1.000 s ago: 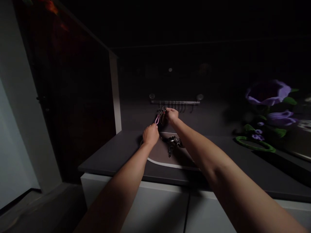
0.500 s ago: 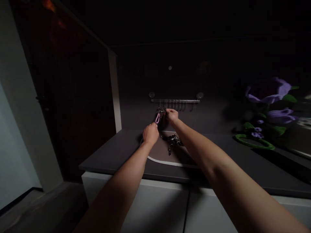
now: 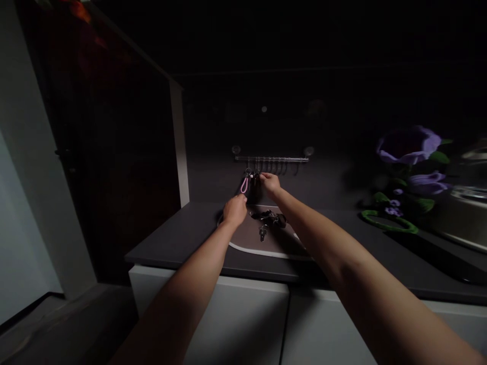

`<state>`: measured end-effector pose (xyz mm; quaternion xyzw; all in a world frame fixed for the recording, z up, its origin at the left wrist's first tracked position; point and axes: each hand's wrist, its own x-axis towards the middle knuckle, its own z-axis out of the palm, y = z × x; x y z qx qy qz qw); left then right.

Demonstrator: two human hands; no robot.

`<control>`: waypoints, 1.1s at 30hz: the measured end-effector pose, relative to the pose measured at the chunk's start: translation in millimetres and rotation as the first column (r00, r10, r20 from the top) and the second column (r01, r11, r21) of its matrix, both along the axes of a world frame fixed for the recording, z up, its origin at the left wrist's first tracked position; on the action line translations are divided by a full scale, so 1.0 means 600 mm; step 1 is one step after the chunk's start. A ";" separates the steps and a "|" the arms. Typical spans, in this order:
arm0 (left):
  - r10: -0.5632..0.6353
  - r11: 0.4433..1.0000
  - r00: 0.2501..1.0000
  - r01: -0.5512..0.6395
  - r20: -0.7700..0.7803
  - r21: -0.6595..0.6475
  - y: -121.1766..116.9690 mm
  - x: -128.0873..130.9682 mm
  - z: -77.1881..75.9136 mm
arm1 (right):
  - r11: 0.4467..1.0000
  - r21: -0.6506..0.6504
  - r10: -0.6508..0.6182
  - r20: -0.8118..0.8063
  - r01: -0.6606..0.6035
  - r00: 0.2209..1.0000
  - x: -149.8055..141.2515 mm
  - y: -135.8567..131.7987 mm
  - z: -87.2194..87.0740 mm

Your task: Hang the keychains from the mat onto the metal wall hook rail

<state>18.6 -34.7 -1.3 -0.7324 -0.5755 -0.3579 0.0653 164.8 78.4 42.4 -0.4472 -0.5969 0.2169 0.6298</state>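
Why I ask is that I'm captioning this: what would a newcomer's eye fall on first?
Probably the two bare arms reaching in from the bottom, with the right hand just below the clear hook rail and the left hand lower, by a pink loop. Next come the purple flowers at the right, vivid against the dark wall.

The dark worktop (image 3: 163, 235) carries a brown, white-edged mat (image 3: 247, 241) with keys (image 3: 266, 219) on it; right, a green ring (image 3: 388, 223).
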 end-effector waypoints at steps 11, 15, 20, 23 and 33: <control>-0.344 0.938 0.919 0.347 0.192 0.018 0.008 -0.005 -0.014 | 0.969 -0.132 0.190 -0.152 -0.210 0.970 0.011 -0.127 -0.005; -0.510 0.832 0.811 0.549 0.286 -0.073 0.011 -0.004 -0.024 | 0.951 -0.175 0.247 -0.068 -0.255 0.967 0.023 -0.179 -0.039; -0.598 0.691 0.718 0.687 0.358 -0.225 0.016 -0.007 -0.032 | 0.987 -0.147 0.122 0.375 -0.072 0.919 0.048 -0.226 -0.086; -0.638 0.626 0.685 0.727 0.352 -0.282 0.013 -0.009 -0.031 | 0.999 -0.040 0.032 0.590 -0.010 0.806 0.057 -0.237 -0.097; -0.668 0.568 0.682 0.726 0.297 -0.389 0.007 -0.009 -0.028 | 0.999 -0.048 0.045 0.735 -0.014 0.676 0.061 -0.222 -0.107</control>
